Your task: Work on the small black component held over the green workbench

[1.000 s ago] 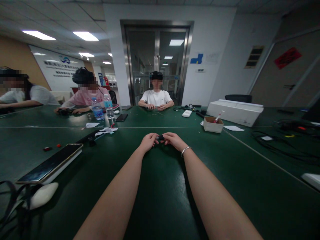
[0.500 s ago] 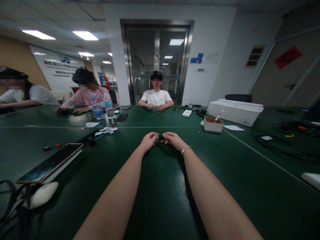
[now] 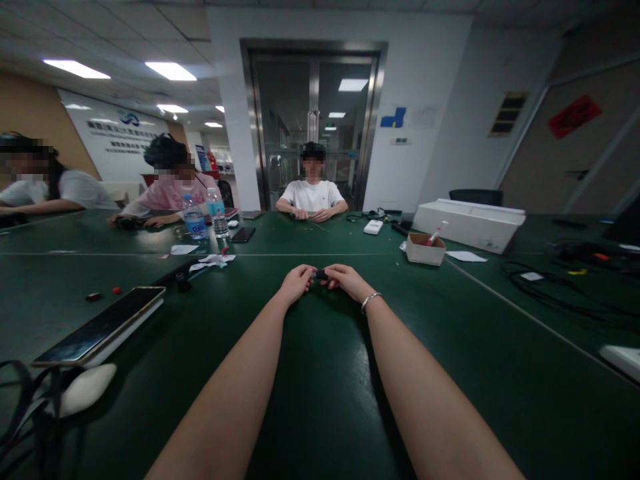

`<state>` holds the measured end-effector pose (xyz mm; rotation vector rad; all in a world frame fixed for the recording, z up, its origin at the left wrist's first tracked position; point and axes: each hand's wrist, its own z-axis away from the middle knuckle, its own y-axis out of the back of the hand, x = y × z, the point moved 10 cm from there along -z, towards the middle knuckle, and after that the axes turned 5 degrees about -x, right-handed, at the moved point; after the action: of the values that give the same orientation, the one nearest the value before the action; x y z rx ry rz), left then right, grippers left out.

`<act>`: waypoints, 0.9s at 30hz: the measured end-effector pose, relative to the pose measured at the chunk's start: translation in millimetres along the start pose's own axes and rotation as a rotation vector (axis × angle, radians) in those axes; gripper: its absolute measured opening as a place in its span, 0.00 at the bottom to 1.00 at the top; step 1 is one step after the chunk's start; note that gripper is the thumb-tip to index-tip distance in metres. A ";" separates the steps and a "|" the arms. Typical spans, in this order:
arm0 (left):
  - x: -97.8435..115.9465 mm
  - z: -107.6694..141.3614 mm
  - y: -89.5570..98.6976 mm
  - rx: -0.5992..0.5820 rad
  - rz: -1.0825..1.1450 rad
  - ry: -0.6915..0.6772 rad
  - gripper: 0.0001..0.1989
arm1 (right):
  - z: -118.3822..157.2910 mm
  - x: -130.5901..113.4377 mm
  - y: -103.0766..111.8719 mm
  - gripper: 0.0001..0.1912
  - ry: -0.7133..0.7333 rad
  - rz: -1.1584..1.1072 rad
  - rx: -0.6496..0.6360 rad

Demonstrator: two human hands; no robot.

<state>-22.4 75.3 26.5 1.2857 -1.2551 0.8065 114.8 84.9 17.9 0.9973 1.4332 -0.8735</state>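
Between my two hands is a small dark object [image 3: 321, 274], too small and too covered by fingers to name its kind. My left hand [image 3: 298, 283] pinches its left end, where a lighter, shiny bit shows at the fingertips. Its black right end sits in the closed fingers of my right hand [image 3: 347, 280], which has a silver bracelet [image 3: 371, 303] at the wrist. Both hands are low over the green table [image 3: 325, 373], forearms stretched forward.
At left lie a phone on a white box [image 3: 105, 327], a white rounded object [image 3: 89, 390] with black straps, and scraps of paper [image 3: 213, 261]. Water bottles [image 3: 195, 219] stand farther back. A small carton [image 3: 425, 250], a long white box [image 3: 467, 223] and black cables [image 3: 555, 287] are at right. Several people sit around.
My hands stay almost in place, still pinching the small dark object. A little more of its lighter left end shows between the fingertips. The view has shifted very slightly.
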 end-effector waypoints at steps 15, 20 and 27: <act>0.7 0.4 -2.4 -0.026 -0.034 0.011 0.15 | 0.1 -0.7 -0.6 0.07 0.003 0.029 -0.009; -0.6 -0.2 -1.9 -0.023 -0.023 0.010 0.16 | 0.9 -1.9 -0.1 0.08 0.013 0.023 -0.007; 2.9 2.6 -0.5 0.001 -0.014 0.001 0.15 | 0.3 -2.1 0.9 0.08 0.028 0.025 -0.003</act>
<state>-21.9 72.1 28.7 1.2936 -1.2433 0.7975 115.9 84.8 20.0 1.0271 1.4422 -0.8418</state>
